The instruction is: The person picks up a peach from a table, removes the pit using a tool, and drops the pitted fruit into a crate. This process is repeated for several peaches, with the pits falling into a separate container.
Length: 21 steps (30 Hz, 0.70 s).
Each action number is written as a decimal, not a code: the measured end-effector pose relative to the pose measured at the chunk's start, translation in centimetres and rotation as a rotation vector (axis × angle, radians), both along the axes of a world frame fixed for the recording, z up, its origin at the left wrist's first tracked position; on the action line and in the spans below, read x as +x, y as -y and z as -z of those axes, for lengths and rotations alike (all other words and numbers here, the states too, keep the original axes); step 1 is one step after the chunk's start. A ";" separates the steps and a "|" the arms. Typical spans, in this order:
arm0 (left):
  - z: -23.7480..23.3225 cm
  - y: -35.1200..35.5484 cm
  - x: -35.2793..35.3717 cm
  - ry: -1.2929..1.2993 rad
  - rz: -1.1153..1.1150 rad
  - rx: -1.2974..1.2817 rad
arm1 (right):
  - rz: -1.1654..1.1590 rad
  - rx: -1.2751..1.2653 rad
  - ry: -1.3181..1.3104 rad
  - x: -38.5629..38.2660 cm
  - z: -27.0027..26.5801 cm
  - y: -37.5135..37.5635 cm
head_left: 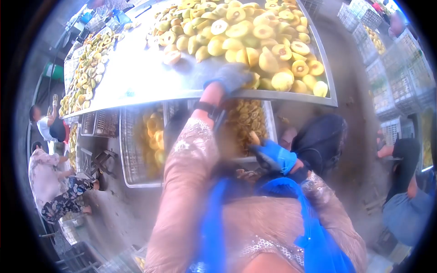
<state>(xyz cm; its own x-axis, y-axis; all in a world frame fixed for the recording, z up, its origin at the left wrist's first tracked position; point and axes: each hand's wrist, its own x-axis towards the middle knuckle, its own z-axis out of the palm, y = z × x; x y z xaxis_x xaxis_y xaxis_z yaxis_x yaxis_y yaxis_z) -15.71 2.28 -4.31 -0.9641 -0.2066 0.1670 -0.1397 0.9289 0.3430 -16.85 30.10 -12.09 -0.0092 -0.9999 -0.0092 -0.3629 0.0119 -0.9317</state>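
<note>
My left hand, in a grey-blue glove, reaches over the near edge of the metal table, at the border of a heap of yellow peach halves. It is smeared by motion, so its fingers and anything in them do not show clearly. Lower down, my right hand, in a blue glove with a dark palm, is closed in front of my body. A small orange-tan piece shows at its fingertips, too blurred to name. Below the table edge, a crate of small brownish-yellow pieces lies just beyond this hand.
A white plastic crate with yellow fruit stands under the table at left. Another row of cut fruit lies along the table's left side. Co-workers sit at left and right. Stacked crates line the right side.
</note>
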 end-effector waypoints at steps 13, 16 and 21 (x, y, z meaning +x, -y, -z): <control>-2.2 -6.7 7.8 -0.778 -0.161 1.892 | 0.181 -0.083 0.261 1.6 -9.0 3.2; -1.7 -8.2 8.5 -0.838 -0.269 1.827 | 0.314 0.173 0.435 2.4 -11.3 3.9; -2.3 -10.0 9.5 -0.848 -0.358 1.609 | 0.328 0.235 0.423 2.9 -12.1 3.8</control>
